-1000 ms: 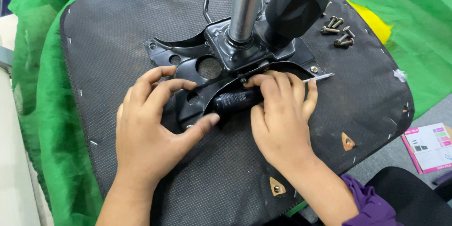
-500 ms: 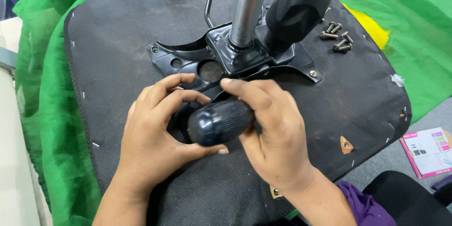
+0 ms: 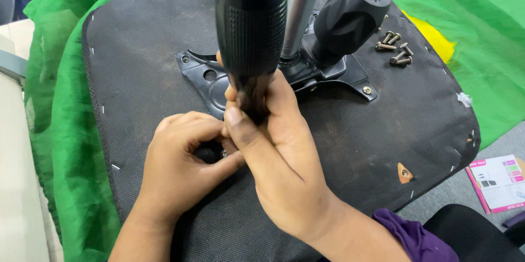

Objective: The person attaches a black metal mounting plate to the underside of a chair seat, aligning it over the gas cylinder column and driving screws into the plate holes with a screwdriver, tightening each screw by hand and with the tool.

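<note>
Presently the upturned chair seat, its underside covered in black fabric (image 3: 164, 76), lies on a green cloth (image 3: 60, 131), with a black metal mounting plate (image 3: 210, 79) bolted at centre. Right hand (image 3: 279, 152) is clenched around the black ribbed-handle screwdriver (image 3: 251, 32), long axis upright, tip hidden below. Left hand (image 3: 180, 163), just beside, pinches a small fastener (image 3: 223, 154) at the plate's near corner. Loose steel screws (image 3: 395, 49) lie well apart.

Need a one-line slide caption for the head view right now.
Right hand holds a black-handled screwdriver upright while left hand steadies its tip at the chair's black mounting plate.
</note>
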